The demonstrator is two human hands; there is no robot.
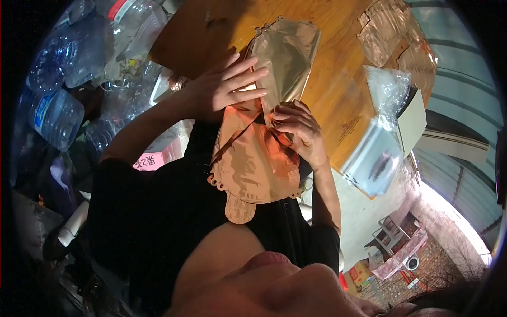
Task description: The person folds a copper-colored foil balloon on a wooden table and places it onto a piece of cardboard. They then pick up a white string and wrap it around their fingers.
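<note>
The foil balloon (253, 158) is flat, uninflated and shiny, rose-gold to copper in colour, with a scalloped edge and a short rounded tab at its lower end. A second foil piece (288, 53) of paler gold rises from it toward the top of the view; I cannot tell whether the 2 are joined.

Which hand is left and which right is hard to read in this skewed view; going by the arms, the left hand (229, 84) lies with its fingers spread and nearly straight across the join of the 2 foils, pressing on the surface, not closed round anything. The right hand (298, 132) is curled, its fingertips pinching a fold of the foil balloon near its upper edge. The balloon hangs between the 2 hands and in front of the person's black top (158, 211), just above the edge of the orange wooden bench (338, 90).

On the bench lie crumpled gold foil (385, 31), a clear plastic bag (388, 92) and a stack of clear sleeves (372, 158). Small dark print on the bench is too small to read. Clear plastic bottles (79, 58) are piled to the left, 1 with a blue label that cannot be read. A pink card (150, 158) beside the arm bears red Chinese characters, not legible.
</note>
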